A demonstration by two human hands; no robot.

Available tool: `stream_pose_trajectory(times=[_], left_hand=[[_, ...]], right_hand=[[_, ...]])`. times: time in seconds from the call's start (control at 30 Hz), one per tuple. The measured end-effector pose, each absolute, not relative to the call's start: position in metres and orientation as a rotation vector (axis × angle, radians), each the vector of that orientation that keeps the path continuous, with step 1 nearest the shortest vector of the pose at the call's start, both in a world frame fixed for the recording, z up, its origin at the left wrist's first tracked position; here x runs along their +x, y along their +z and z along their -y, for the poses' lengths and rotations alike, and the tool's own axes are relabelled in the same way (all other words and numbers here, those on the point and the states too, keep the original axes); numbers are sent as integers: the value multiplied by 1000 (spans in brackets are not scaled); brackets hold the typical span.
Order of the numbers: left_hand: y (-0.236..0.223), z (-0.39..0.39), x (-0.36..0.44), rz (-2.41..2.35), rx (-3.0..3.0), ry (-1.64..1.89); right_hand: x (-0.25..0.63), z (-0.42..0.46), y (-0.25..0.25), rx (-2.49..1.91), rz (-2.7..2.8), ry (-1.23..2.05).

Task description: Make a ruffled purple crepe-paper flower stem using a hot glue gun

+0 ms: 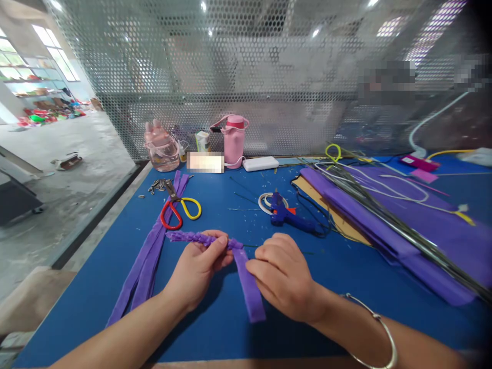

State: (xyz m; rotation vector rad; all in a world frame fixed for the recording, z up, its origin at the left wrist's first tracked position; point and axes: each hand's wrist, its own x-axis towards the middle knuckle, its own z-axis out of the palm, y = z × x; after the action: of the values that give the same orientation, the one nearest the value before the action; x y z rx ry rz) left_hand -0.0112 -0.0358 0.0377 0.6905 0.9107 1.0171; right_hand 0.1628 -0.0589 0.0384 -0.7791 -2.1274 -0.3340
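My left hand [203, 261] pinches a gathered purple fabric strip [188, 236] bunched along a thin green wire [251, 246]. The strip's flat tail [250, 294] hangs down toward the front edge of the table. At the tail's right edge, the curled fingers of my right hand [284, 274] are closed on it; the wire runs behind this hand and shows again to its right. Scissors [175, 207] with one red and one yellow handle lie beyond my left hand, over long loose purple strips [144, 261].
A blue glue gun [292, 218] lies beyond my right hand, near a white ring [265, 204]. Purple sheets [403, 225] and long wires [384, 212] cover the right side. A pink bottle [234, 141], clear jug [163, 154] and white power bank [261, 164] stand before the perforated screen [269, 66].
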Motion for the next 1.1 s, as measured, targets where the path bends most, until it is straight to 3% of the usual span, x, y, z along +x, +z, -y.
stream_pose_trajectory(times=[0.4,0.8,1.1], left_hand=[[37,42,-19,-876,1151,1041],[38,42,-10,-873,634,888],[36,42,-15,-919,901,1044]], right_hand=[[164,53,35,-1001,1763,231],[172,49,32,-701,2017,-262],[166,50,28,-801,1911,11]])
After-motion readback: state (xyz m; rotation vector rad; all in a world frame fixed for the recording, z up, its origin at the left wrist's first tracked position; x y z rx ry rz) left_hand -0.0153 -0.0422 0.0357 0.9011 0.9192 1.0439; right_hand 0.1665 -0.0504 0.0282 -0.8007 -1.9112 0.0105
